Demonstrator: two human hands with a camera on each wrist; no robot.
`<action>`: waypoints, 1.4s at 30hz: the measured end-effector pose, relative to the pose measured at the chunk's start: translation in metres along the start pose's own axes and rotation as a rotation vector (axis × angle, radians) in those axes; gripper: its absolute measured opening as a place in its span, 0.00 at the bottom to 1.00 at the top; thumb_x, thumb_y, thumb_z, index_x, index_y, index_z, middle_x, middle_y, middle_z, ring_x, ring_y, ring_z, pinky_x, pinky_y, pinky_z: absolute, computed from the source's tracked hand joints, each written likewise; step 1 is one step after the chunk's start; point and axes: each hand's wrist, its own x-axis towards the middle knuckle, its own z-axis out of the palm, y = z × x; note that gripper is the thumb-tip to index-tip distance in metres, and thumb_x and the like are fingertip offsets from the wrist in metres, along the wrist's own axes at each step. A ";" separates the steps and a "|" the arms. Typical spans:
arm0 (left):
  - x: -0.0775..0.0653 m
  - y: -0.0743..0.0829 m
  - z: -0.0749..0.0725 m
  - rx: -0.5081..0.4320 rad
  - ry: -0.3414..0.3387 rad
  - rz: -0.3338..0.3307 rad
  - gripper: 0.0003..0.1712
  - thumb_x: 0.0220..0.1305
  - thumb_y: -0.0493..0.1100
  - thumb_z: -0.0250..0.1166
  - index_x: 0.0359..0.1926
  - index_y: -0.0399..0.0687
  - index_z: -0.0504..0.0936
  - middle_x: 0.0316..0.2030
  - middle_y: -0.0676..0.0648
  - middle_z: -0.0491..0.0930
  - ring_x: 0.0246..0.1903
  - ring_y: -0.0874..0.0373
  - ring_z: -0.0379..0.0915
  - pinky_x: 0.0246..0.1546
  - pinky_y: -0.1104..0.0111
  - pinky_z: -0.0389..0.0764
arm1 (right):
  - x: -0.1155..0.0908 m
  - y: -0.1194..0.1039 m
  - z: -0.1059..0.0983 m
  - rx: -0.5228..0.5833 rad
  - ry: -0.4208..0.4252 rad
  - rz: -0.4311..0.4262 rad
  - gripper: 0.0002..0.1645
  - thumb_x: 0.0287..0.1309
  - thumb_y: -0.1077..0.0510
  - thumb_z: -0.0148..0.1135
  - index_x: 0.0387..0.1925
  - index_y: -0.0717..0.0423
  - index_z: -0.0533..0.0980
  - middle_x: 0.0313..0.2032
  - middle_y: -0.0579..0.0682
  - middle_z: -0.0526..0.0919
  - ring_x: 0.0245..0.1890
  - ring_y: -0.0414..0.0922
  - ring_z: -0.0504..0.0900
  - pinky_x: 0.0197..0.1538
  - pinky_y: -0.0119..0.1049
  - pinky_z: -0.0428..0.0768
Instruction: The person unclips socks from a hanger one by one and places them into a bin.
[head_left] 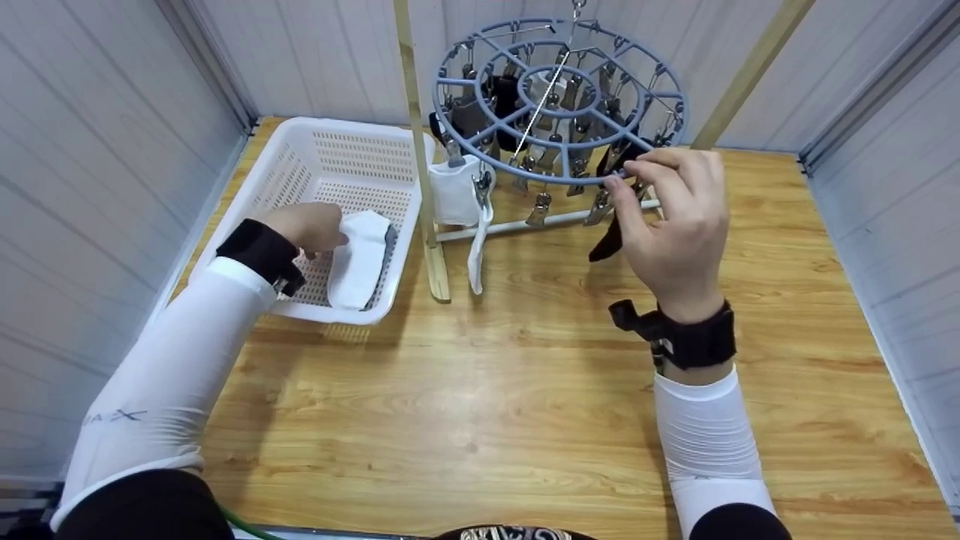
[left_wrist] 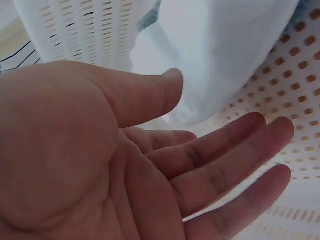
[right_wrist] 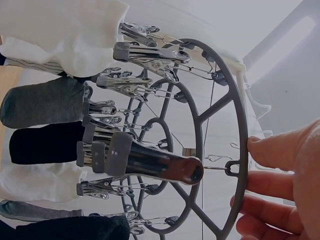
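My left hand (head_left: 311,227) is inside a white plastic basket (head_left: 334,316), its fingers loosely extended and holding nothing. Beside it lies a white sock (head_left: 360,259) with a grey edge showing; in the left wrist view the white cloth (left_wrist: 200,55) is just beyond the thumb. Between thumb and fingers, my right hand (head_left: 675,221) pinches the outer rim of a round blue-grey clip hanger (head_left: 525,172). Seen from the right wrist, metal clips (right_wrist: 155,162) hang off the hanger's rings, and several hold white, grey and black socks (right_wrist: 45,102).
A wooden post (head_left: 420,150) stands between basket and hanger, another (head_left: 750,75) at the right. A white crossbar (head_left: 525,224) runs low behind the hanging socks. The wooden tabletop (head_left: 480,390) extends toward the person, with panelled walls (head_left: 82,150) around it.
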 end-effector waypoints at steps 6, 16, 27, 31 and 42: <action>-0.014 0.015 -0.014 -0.040 0.103 0.079 0.20 0.88 0.47 0.55 0.57 0.29 0.78 0.44 0.34 0.83 0.38 0.44 0.81 0.43 0.51 0.83 | 0.002 0.000 -0.001 -0.014 0.000 0.004 0.13 0.67 0.57 0.79 0.42 0.66 0.90 0.45 0.63 0.89 0.46 0.65 0.80 0.55 0.46 0.70; -0.046 0.066 -0.016 -0.132 0.309 0.242 0.32 0.84 0.54 0.62 0.74 0.35 0.77 0.65 0.32 0.83 0.65 0.35 0.80 0.67 0.39 0.78 | 0.001 0.008 -0.004 -0.056 -0.056 0.034 0.14 0.70 0.56 0.77 0.45 0.65 0.91 0.49 0.61 0.90 0.51 0.64 0.82 0.57 0.49 0.74; -0.063 0.136 0.030 -0.221 0.414 0.425 0.31 0.80 0.59 0.69 0.70 0.42 0.80 0.60 0.42 0.87 0.59 0.44 0.84 0.62 0.47 0.83 | 0.001 0.016 -0.010 -0.063 -0.052 0.077 0.13 0.69 0.58 0.77 0.45 0.66 0.90 0.50 0.61 0.90 0.52 0.63 0.82 0.58 0.44 0.73; -0.056 0.150 0.045 -0.281 0.449 0.420 0.37 0.79 0.61 0.70 0.74 0.41 0.76 0.63 0.40 0.84 0.62 0.43 0.82 0.66 0.47 0.81 | 0.002 0.018 -0.010 -0.077 -0.049 0.084 0.13 0.69 0.58 0.77 0.46 0.66 0.90 0.51 0.61 0.90 0.52 0.63 0.82 0.58 0.45 0.73; -0.035 0.163 0.058 -0.455 0.472 0.408 0.49 0.75 0.65 0.73 0.84 0.46 0.67 0.78 0.38 0.73 0.76 0.42 0.71 0.78 0.49 0.70 | 0.005 0.019 -0.009 -0.059 0.001 0.082 0.14 0.69 0.58 0.77 0.47 0.66 0.90 0.51 0.62 0.90 0.52 0.63 0.82 0.59 0.45 0.73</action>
